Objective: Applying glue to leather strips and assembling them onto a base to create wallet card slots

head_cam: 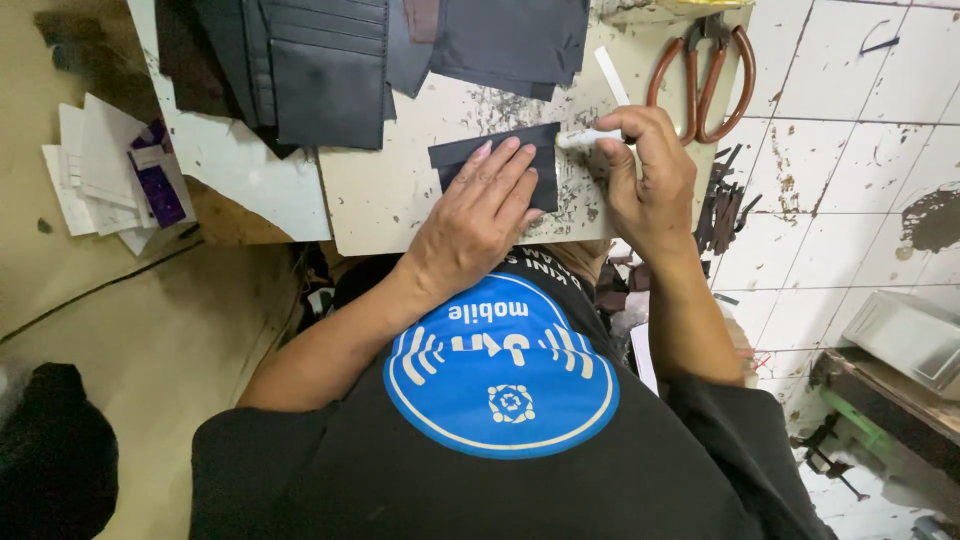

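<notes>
My left hand point(482, 205) lies flat, fingers spread, on a small dark leather piece point(500, 150) that rests on a scuffed pale work board point(400, 190). My right hand point(645, 175) grips a thin white tool point(585, 138) whose tip meets the right edge of the leather piece. Both forearms reach forward over a black shirt with a round blue print.
Several dark leather wallet panels point(330, 70) are stacked at the board's far side. Red-handled scissors point(705, 70) lie at the far right of the board. Paper cards and a purple packet point(120, 170) sit on the left. White floor tiles point(850, 120) and dark scraps point(725, 205) are on the right.
</notes>
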